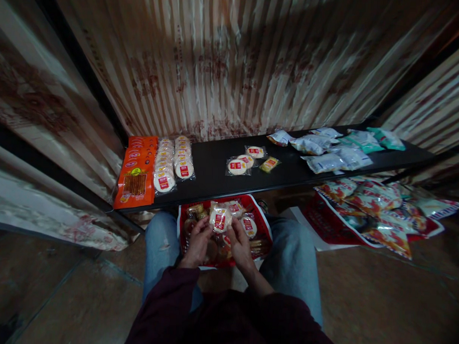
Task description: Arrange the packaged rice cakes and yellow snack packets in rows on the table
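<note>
Between my fingertips is a round white rice cracker packet with a red label, in clear wrap. My left hand pinches its left side, and my right hand grips its right edge. Both hands are above a red basket between my knees. Inside the basket lie more wrapped crackers, among them a white one to the right of my hands. On the black shelf ahead, two overlapping rows of the same crackers stand beside a flat orange snack bag.
Mid-shelf lie a few loose crackers and a small yellow packet. White and green snack bags fill the shelf's right part. A second red basket heaped with bags sits on the floor at right. Behind the shelf hangs a pleated curtain.
</note>
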`<state>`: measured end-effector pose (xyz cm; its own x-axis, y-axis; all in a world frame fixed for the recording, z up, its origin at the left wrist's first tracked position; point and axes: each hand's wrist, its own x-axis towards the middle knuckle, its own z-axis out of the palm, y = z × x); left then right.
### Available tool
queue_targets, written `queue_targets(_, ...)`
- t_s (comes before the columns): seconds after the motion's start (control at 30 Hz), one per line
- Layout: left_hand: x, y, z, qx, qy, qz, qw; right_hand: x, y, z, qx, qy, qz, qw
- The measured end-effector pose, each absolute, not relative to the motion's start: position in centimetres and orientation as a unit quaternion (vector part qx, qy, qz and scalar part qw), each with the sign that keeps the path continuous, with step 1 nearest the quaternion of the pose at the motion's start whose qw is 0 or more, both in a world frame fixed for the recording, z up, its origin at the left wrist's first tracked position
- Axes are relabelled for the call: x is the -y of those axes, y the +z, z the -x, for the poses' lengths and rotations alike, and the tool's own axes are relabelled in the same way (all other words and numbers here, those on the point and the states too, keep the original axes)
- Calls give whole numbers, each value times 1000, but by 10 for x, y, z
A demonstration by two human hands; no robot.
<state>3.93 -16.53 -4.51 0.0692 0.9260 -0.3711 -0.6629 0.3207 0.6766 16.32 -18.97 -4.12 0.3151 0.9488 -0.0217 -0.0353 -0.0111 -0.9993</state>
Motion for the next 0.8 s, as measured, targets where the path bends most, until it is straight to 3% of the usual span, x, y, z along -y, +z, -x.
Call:
queue_targets(0.53,151,-12,-29,-413,592,-198,663,153,-23,-149,452,341,555,609)
queue_targets(0.8,138,3,-15,-460,609,-179,621,135,0,-132,492,374,534,576)
